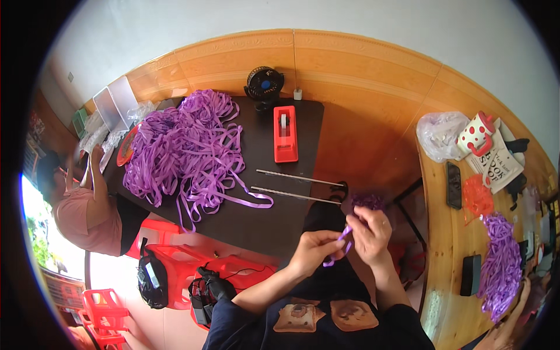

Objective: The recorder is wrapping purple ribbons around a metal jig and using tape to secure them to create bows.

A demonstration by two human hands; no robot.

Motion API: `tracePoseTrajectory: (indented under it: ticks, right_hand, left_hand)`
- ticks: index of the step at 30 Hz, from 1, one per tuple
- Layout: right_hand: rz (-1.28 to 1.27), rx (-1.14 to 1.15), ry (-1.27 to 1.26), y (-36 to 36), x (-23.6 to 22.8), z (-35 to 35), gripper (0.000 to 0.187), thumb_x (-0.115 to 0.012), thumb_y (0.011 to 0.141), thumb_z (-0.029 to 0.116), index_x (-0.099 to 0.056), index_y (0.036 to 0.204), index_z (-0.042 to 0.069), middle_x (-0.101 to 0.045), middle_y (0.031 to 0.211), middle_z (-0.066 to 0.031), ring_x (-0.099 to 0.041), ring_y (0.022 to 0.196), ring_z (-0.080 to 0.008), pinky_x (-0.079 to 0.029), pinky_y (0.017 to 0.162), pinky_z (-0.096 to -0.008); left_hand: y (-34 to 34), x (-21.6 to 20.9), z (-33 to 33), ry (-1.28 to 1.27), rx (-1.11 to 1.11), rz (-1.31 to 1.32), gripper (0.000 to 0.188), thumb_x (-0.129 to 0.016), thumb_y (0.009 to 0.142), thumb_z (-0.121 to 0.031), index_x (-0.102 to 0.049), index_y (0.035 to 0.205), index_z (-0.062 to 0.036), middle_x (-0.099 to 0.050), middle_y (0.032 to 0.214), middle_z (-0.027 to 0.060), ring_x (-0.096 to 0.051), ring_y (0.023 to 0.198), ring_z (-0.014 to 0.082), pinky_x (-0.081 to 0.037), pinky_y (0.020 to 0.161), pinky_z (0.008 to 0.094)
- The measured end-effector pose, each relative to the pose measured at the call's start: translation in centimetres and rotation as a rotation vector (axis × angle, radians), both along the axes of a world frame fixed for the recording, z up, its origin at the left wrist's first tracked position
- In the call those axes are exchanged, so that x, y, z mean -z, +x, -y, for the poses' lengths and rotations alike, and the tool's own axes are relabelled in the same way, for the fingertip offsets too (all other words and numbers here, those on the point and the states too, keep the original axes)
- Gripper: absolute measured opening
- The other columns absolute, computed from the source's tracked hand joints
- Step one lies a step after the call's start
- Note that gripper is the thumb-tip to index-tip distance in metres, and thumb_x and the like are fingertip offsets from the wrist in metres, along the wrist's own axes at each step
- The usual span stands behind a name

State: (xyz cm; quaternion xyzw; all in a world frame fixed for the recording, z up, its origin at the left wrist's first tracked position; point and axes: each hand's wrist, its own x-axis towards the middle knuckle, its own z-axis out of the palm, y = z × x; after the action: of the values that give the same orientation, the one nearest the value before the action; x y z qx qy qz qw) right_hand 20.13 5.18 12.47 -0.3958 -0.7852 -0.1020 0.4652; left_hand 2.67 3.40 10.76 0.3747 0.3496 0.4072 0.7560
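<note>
A short piece of purple ribbon (348, 231) is stretched between my two hands over my lap. My left hand (315, 252) pinches its lower part, and a loose end hangs under the fingertips. Higher up and to the right, my right hand (371, 232) has thumb and fingers closed on the same ribbon. Just beyond the right hand lies a dark purple bunch (367, 202), partly hidden by it. Two thin metal rods (294, 195) stick out across the dark table's edge beside my hands, near a black part (339, 189).
A big heap of purple ribbon (181, 149) covers much of the dark table (251, 224), with a red tape dispenser (286, 134) and black fan (265, 85). Right, a wooden table (446, 262) bears a phone (454, 185), ribbon bundle (501, 265) and dotted mug (476, 134). Another person (87, 216) works left.
</note>
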Motion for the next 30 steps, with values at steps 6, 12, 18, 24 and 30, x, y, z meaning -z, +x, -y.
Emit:
tracePoseTrajectory:
  ticks: [6,12,18,24,30]
  right_hand:
    - [-0.055,0.129,-0.036,2.0,5.7,-4.7,0.027,-0.065,0.070,-0.002,-0.068,0.096,0.006,-0.060,0.103,-0.0110,-0.057,0.080,-0.0261,-0.044,0.069,-0.0359]
    - [-0.110,0.060,-0.017,1.8,6.3,-10.2,0.028,-0.068,0.069,0.001,-0.069,0.096,0.009,-0.061,0.101,-0.0093,-0.058,0.080,-0.0250,-0.044,0.070,-0.0357]
    - [-0.167,-0.060,-0.051,-0.2,7.6,-14.5,0.027,-0.072,0.071,0.002,-0.069,0.096,0.009,-0.061,0.101,-0.0098,-0.059,0.082,-0.0253,-0.047,0.069,-0.0338]
    - [-0.230,-0.069,-0.103,-2.5,10.0,-16.1,0.022,-0.071,0.069,0.002,-0.067,0.090,0.006,-0.061,0.099,-0.0110,-0.059,0.084,-0.0296,-0.046,0.070,-0.0376]
    - [-0.733,-0.110,-0.987,-3.2,17.2,-10.6,0.014,-0.065,0.078,0.011,-0.065,0.091,0.006,-0.063,0.101,-0.0095,-0.056,0.094,-0.0299,-0.043,0.075,-0.0404]
  left_hand:
    - [4.0,6.1,-2.2,-0.091,-0.023,0.115,0.013,-0.062,0.090,-0.011,-0.067,0.089,0.0013,-0.065,0.067,0.0062,-0.061,0.062,0.0121,-0.048,0.061,0.0235]
    - [5.2,8.6,-5.8,0.117,-0.194,0.136,0.014,-0.061,0.091,-0.009,-0.066,0.096,0.0026,-0.066,0.074,0.0077,-0.062,0.066,0.0122,-0.047,0.065,0.0230]
    - [4.2,10.2,-8.0,0.217,-0.371,0.065,0.020,-0.054,0.094,-0.009,-0.061,0.108,0.0042,-0.066,0.082,0.0100,-0.063,0.073,0.0144,-0.048,0.073,0.0256]
    - [4.6,10.1,-9.3,0.219,-0.517,0.086,0.021,-0.052,0.096,-0.015,-0.059,0.106,0.0023,-0.064,0.078,0.0082,-0.062,0.073,0.0156,-0.049,0.073,0.0282]
    - [3.6,9.1,-3.8,0.118,-0.387,0.005,0.022,-0.049,0.098,-0.018,-0.060,0.103,0.0010,-0.067,0.086,0.0090,-0.063,0.078,0.0152,-0.048,0.075,0.0274]
